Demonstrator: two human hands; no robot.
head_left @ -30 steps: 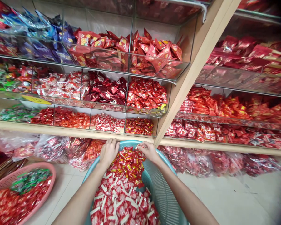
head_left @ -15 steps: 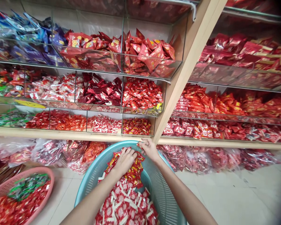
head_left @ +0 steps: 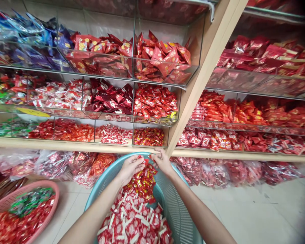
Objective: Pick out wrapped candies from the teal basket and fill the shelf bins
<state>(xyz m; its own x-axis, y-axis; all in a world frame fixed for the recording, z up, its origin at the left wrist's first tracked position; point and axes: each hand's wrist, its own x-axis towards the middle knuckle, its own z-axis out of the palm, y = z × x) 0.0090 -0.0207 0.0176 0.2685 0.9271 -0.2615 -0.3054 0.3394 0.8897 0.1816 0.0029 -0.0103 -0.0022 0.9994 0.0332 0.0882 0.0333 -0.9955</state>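
Note:
A teal plastic basket holds red-and-white packets at the front and shiny red-and-yellow packets behind them. Over the basket's far left part, my left hand pinches a small red packet between thumb and fingers. My right hand is at the far rim, its thumb and finger closed on the edge of a small wrapper, mostly hidden by the fingers. The two hands are close together but apart, above the red-and-yellow packets.
Clear-fronted shelf bins of wrapped sweets stand beyond the basket, with a wooden post between two sections. Plastic bags of sweets lie under the lowest shelf. A pink basket with red and green packets sits at the lower left on the tiled floor.
My left hand has risen off the pile and turned, now with a red packet between its fingers. My right hand has barely moved.

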